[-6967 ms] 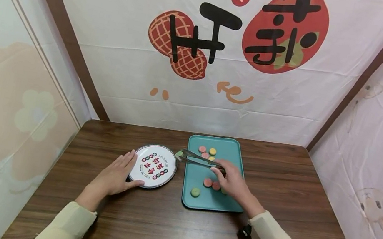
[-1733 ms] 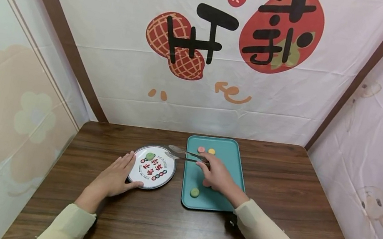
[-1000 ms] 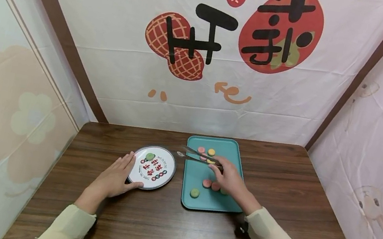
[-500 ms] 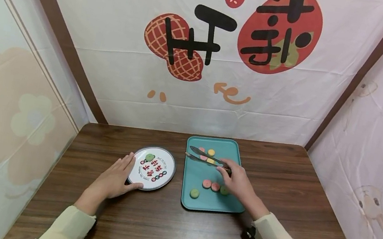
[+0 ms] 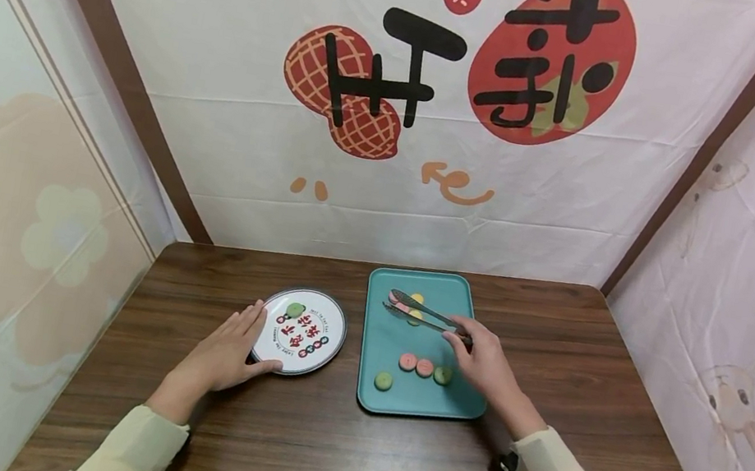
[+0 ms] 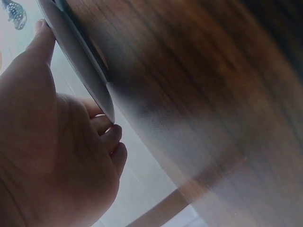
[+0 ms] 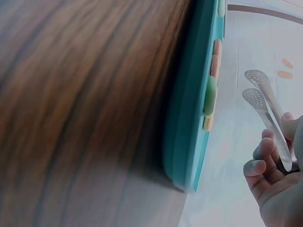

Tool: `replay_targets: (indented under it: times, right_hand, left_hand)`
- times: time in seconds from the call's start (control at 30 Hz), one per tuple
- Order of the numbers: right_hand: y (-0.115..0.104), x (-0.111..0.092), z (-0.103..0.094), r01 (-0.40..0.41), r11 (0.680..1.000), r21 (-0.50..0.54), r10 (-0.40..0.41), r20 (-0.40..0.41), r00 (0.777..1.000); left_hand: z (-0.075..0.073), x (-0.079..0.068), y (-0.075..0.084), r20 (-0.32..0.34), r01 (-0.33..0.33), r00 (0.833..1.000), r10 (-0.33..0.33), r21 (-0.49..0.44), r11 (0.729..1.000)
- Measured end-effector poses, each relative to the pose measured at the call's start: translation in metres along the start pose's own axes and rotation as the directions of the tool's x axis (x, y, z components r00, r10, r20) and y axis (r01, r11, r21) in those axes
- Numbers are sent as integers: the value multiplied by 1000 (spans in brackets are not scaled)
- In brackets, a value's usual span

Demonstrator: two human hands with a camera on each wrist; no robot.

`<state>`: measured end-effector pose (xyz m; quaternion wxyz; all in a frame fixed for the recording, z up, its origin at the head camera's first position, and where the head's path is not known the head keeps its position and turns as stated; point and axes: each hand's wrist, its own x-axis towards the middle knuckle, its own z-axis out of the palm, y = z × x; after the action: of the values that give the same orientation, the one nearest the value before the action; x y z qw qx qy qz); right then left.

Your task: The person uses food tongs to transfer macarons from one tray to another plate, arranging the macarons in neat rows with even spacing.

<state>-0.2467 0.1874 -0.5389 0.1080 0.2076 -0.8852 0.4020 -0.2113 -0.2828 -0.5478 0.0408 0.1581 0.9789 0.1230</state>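
1. Two hands are at work on the wooden table (image 5: 326,452): the left hand (image 5: 222,349) lies with fingers extended and thumb spread, touching the left and near rim of the round plate (image 5: 334,329).
2. The right hand (image 5: 487,361) is clamped on the handle end of the metal tongs (image 7: 276,133); their perforated ends stand apart, over the far-left part of the teal tray (image 5: 380,344). Whether they touch anything below, I cannot tell.
3. Beneath and beside the tongs, at the far end of the tray, are two pink and two yellow macarons.
4. Nearer on the tray, two pink macarons (image 5: 416,365) and a green one form a row; another green macaron (image 5: 383,381) sits to their left.
5. One green macaron (image 5: 294,310) lies on the far-left part of the plate.
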Motion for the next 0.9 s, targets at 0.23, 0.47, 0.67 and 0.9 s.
replay_targets:
  times: [0.23,0.47,0.67,0.9]
  right_hand:
    - [4,-5,-7,-29,999,-24,29,-16,999]
    - [9,-9,-12,-30,998,-47,28,-42,999]
    - [16,-13,-14,-42,998,-53,40,-43,998]
    - [21,-18,-18,-51,998,-46,49,-30,998]
  left_hand:
    - [1,1,-1,8,0,1000,0,5,1000]
    - [1,1,-1,16,6,1000,-6,0,1000]
    - [1,1,-1,17,10,1000,-10,2,1000]
    - [2,1,-1,7,2,1000,-2,4,1000]
